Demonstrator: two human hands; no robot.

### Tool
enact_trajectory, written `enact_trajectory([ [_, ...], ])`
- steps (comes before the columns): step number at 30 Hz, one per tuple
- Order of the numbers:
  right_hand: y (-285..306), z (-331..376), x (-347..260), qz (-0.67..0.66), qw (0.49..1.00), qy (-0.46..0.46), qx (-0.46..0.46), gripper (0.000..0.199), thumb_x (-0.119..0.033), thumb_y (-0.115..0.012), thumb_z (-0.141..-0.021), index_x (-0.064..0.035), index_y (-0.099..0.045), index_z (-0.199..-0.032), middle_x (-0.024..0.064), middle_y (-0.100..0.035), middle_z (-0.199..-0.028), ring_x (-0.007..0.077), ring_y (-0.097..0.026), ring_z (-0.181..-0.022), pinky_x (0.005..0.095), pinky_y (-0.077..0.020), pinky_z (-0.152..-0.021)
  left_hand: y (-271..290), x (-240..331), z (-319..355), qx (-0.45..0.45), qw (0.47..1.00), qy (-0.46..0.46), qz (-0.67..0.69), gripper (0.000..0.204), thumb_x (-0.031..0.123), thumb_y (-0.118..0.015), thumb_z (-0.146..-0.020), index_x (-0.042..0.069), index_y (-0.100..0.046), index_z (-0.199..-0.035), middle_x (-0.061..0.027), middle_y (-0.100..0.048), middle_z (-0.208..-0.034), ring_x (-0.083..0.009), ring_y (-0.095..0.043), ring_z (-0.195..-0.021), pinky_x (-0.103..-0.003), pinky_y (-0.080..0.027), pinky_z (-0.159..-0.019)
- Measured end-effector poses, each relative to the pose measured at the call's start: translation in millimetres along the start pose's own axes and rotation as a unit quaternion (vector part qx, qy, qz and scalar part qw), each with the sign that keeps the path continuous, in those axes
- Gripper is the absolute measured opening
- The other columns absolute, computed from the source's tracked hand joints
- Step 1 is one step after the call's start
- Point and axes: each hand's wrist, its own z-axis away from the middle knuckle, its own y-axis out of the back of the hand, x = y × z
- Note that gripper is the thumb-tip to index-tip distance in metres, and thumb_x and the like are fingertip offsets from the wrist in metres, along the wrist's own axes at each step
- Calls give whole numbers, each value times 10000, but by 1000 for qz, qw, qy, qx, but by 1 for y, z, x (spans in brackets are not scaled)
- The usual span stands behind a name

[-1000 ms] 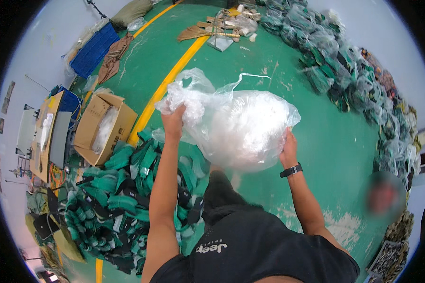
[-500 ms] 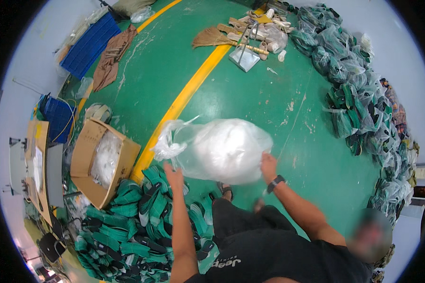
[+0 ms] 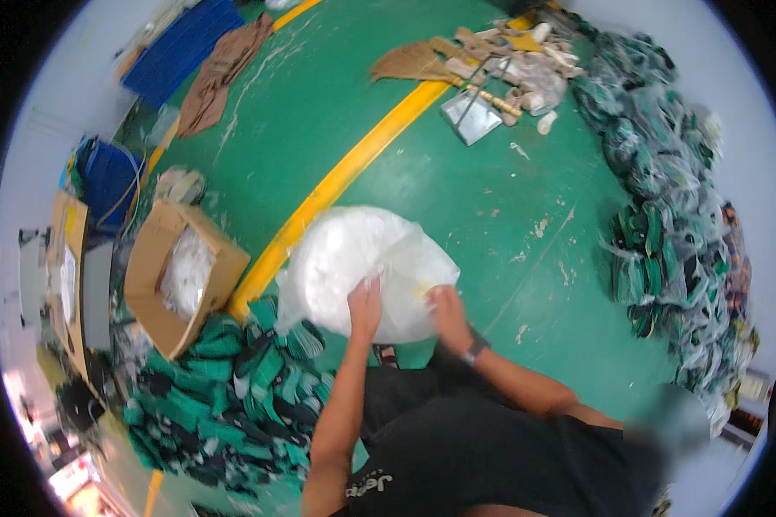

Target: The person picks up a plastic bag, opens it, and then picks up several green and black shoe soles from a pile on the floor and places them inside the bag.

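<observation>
A big, bulging clear plastic bag (image 3: 336, 258) with white contents spreads out in front of me above the green floor. My left hand (image 3: 366, 308) is closed on the bag's loose film near its middle. To the right, my right hand (image 3: 447, 312) pinches the film along the bag's near right side, its fingers slightly blurred. What exactly the white filling is does not show through the film.
At the left stands an open cardboard box (image 3: 224, 267) holding clear plastic. Green-and-black pieces (image 3: 224, 405) lie heaped on the near left floor. Filled clear bags (image 3: 647, 164) line the right wall. A broom (image 3: 414, 63) and metal dustpan (image 3: 472, 119) lie at the far side.
My hands have come closer together on the bag, the left moving right and the right moving left. The bag has turned and shifted left; its gathered left end no longer shows.
</observation>
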Motion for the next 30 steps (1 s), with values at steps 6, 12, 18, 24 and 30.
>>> enact_trajectory([
  [6,100,-85,167,-18,915,-395,87,484,-481,-499,-866,1,-533,-906,134,-532,-713,247,-530,-684,390,-416,-632,-34,99,-5,28,999,28,-15,378,286,-370,-968,46,-635,-1093,41,-409,-588,-63,-375,-561,-231,-341,-522],
  [12,107,-141,175,-68,879,-462,97,691,-686,-505,-750,-4,-526,-862,95,-559,-821,233,-540,-704,430,-478,-611,-26,210,21,128,985,95,62,439,323,-331,-978,26,-634,-1091,55,-442,-649,-52,-387,-596,-200,-328,-542],
  [18,101,-127,113,-88,933,-344,-52,226,-262,-559,-864,-40,-523,-884,41,-505,-756,150,-505,-667,330,-465,-584,13,214,30,307,931,93,176,494,334,-293,-987,-25,-617,-1084,-6,-556,-799,-65,-449,-680,-206,-371,-610],
  [24,45,-147,4,-131,968,-204,-66,174,-191,-526,-890,-55,-512,-781,-3,-483,-671,90,-467,-578,250,-405,-494,74,137,-22,325,940,29,103,536,401,-342,-964,-54,-611,-1052,-110,-619,-956,-154,-564,-854,-277,-453,-747],
  [30,-53,-235,-91,19,988,57,-142,303,-262,-534,-891,-37,-516,-690,13,-479,-599,112,-434,-530,294,-364,-482,243,-4,-132,250,911,133,-299,703,522,-323,-924,-129,-576,-998,-333,-573,-999,-430,-540,-989,-447,-401,-844],
])
